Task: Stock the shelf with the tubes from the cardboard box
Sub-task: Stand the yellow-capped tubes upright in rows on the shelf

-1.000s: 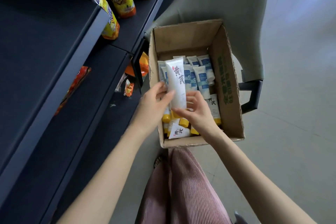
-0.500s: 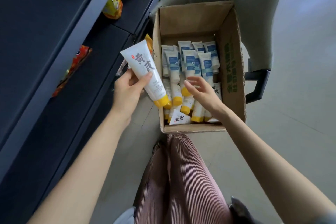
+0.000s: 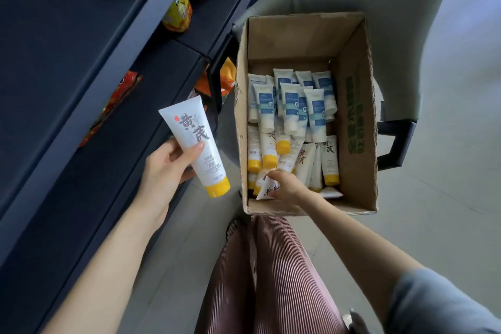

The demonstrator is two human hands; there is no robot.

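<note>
My left hand (image 3: 168, 168) grips a white tube with a yellow cap (image 3: 193, 144), held cap-down between the dark shelf (image 3: 81, 95) and the cardboard box (image 3: 357, 122). Inside the box lie several tubes: blue-labelled ones (image 3: 291, 106) at the far end, yellow-capped ones (image 3: 268, 152) nearer to me. My right hand (image 3: 287, 184) reaches into the near left corner of the box, its fingers curled on another white tube (image 3: 267, 190) lying there.
Yellow and orange snack bags (image 3: 177, 5) stand on the upper shelves, and a red packet (image 3: 113, 106) lies on a lower one. The box sits on a grey chair (image 3: 393, 22) with a black armrest (image 3: 393, 144). My striped trousers (image 3: 271, 279) are below it.
My left hand has carried the white tube out of the box to the left, toward the shelf. My right hand has let it go and dropped onto another tube in the box's near corner.
</note>
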